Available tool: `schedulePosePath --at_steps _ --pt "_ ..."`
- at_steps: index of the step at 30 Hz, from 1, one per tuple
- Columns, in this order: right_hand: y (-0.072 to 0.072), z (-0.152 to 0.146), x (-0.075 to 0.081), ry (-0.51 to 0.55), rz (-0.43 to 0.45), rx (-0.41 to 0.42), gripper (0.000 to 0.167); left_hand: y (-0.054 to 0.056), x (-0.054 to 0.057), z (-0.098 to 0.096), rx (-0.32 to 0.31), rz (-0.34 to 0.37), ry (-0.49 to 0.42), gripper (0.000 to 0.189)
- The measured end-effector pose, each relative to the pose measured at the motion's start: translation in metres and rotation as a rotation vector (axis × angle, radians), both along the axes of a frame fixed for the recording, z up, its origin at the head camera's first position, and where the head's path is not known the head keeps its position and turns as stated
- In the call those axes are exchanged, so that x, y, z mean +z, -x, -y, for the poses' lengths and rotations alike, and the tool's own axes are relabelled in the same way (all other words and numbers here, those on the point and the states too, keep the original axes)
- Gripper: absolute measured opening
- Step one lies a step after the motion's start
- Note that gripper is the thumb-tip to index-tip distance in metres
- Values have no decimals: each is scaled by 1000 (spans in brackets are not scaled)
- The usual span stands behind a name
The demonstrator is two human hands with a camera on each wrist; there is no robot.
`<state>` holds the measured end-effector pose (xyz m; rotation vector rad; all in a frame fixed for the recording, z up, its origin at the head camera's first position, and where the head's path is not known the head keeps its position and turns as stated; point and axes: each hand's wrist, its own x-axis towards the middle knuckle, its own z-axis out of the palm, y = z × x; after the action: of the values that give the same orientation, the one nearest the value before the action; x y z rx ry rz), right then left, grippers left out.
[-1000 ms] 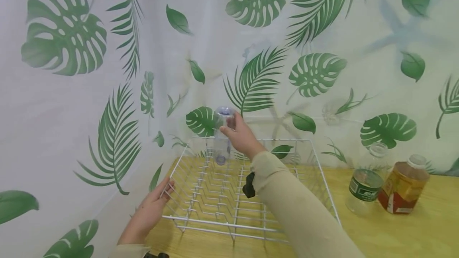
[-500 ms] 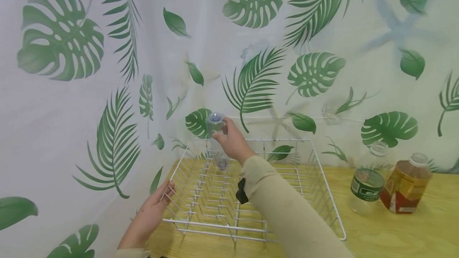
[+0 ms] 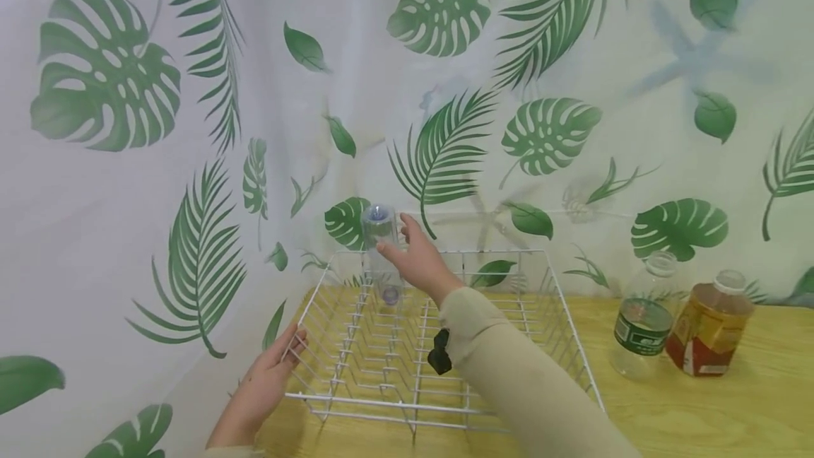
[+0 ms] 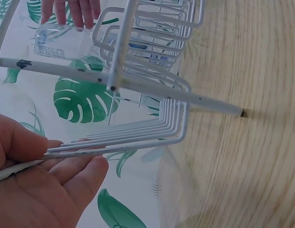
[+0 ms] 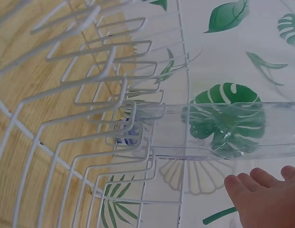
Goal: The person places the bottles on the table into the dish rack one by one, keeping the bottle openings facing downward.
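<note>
A clear plastic bottle stands upside down in a white wire dish rack. Its blue neck end sits among the tines, and its base points up. My right hand is just to the right of the bottle, thumb and fingers spread. In the right wrist view, the fingertips stand apart from the bottle's side. With thumb and fingers, my left hand grips the rack's left rim wire. The left wrist view also catches the upturned bottle behind the rack's wires.
Two uncapped bottles stand on the wooden table right of the rack: a clear one with a green label and one with a red and yellow label. A leaf-patterned sheet hangs behind and to the left.
My right hand lowered the bottle slightly leftward into the rack, then let go; its fingers have spread away from the bottle. My left hand keeps its grip on the rim.
</note>
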<state>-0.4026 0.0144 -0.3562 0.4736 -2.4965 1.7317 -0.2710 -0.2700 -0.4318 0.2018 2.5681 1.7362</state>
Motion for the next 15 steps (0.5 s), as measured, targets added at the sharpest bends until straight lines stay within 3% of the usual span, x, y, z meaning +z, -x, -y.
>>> schedulePosePath --at_steps 15 --pt "-31 -41 22 -26 -21 44 85 -1 -1 -1 -16 10 -9 58"
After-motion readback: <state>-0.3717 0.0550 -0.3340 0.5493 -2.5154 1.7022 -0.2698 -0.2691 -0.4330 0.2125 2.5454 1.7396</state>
